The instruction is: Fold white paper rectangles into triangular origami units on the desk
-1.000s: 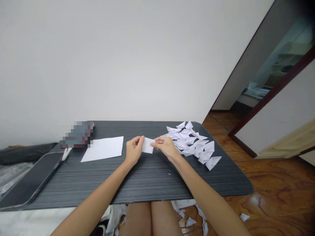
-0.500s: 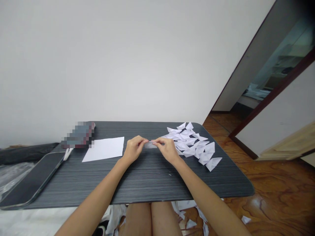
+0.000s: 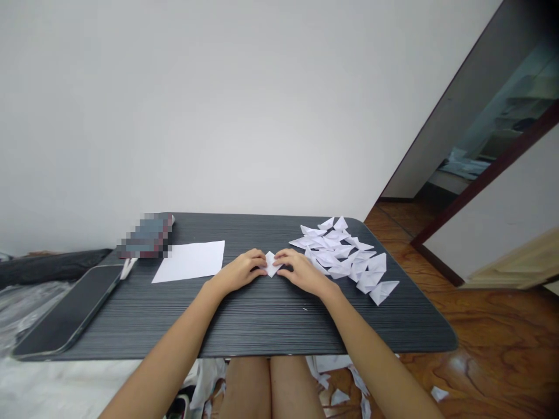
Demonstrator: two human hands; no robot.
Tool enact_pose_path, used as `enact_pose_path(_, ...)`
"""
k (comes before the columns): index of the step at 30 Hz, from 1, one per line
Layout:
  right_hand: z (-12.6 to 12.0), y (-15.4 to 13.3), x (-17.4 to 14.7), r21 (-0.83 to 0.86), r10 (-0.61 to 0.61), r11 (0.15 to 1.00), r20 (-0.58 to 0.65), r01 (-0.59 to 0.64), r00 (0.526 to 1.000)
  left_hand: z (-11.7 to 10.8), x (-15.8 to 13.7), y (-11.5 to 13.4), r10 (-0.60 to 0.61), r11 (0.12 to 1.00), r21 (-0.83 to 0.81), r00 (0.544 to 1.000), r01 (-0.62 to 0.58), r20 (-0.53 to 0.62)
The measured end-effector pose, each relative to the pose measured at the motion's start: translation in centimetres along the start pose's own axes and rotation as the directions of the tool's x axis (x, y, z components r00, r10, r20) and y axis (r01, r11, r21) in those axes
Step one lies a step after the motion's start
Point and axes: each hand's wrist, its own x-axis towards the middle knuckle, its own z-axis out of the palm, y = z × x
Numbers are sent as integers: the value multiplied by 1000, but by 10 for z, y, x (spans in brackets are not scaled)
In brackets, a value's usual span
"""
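Between my two hands is a small white folded paper (image 3: 271, 265), diamond-shaped, its flat face turned up at the middle of the table. My left hand (image 3: 244, 270) has its thumb and fingers closed on the left corner. On the opposite corner, the thumb and fingers of my right hand (image 3: 300, 269) grip the paper the same way. Just right of that hand spreads a pile of folded white paper boats (image 3: 343, 251), several overlapping. Left of my left hand lies a flat white paper sheet (image 3: 192, 261).
The dark striped table (image 3: 262, 326) stands against a white wall. At its left are a blurred-out box-like object (image 3: 146, 235) and a dark, rounded tablet-like panel (image 3: 72, 308). Paper scraps (image 3: 339, 397) litter the floor below. A doorway opens at the right.
The folded paper was edge-on between my fingertips; now it shows its flat diamond face. Both hands have lowered and turned, fingers over its sides. The view has shifted slightly.
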Motion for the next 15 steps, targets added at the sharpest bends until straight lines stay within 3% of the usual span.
enact_pose_path(6,0,10,2,-47,28,998,2,-28,1000,3,-1,-1,13,999,36,1000,-13,-14)
enact_pose_path(11,-2,1,-8,-153,-74,983,147,97,986,4,-2,1,-9,999,47,1000,9,4)
enact_pose_path(15,-5,-7,-28,-238,-5,970,182,49,983,0,-9,0,-33,999,14,998,33,47)
